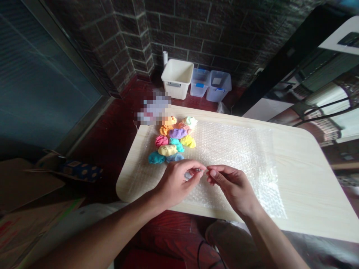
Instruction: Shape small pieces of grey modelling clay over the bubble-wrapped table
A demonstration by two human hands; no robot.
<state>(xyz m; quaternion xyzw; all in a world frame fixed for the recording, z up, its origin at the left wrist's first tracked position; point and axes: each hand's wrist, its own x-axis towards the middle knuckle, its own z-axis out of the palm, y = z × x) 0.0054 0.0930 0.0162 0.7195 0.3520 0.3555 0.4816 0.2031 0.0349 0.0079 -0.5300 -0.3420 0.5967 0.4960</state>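
Note:
My left hand (178, 181) is closed in a pinch on a small greyish piece (198, 170), too small to name. Its thumb and forefinger point toward my right hand (231, 188), whose fingertips are pinched together almost touching that piece. What the right fingers hold, if anything, I cannot make out. Both hands are above a sheet of bubble wrap (238, 149). Just beyond the left hand lie several lumps of soft modelling clay, among them a blue lump (174, 157), a cream lump (167, 150), a teal lump (156, 157), a yellow lump (188, 141) and a purple lump (178, 133).
The bubble wrap lies on a pale wooden table (303, 179) with rounded corners. On the floor beyond stand a white basket (176, 87) and two clear plastic bins (220, 84). Cardboard (30, 216) is at the lower left. A blurred-out patch covers the table's far left corner.

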